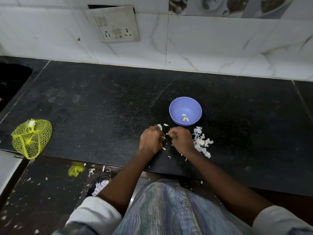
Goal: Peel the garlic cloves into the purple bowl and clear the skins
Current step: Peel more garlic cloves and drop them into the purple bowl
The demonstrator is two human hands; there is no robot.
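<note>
Hands together at the counter (pixel 101 102) front: left hand (pixel 151 139) and right hand (pixel 181 141) both curled tight, pinching garlic (pixel 170 135) between them; bowl (pixel 185 110) just behind, skins (pixel 202 142) piled beside the right wrist, open counter stretching left

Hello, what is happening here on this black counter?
A person is peeling garlic over the black counter. The left hand and the right hand are close together, fingers curled around small pieces of garlic. A few peeled cloves lie in the purple bowl. A pile of white skins lies right of the hands, not yet cleared. A yellow net bag lies far left.
</note>
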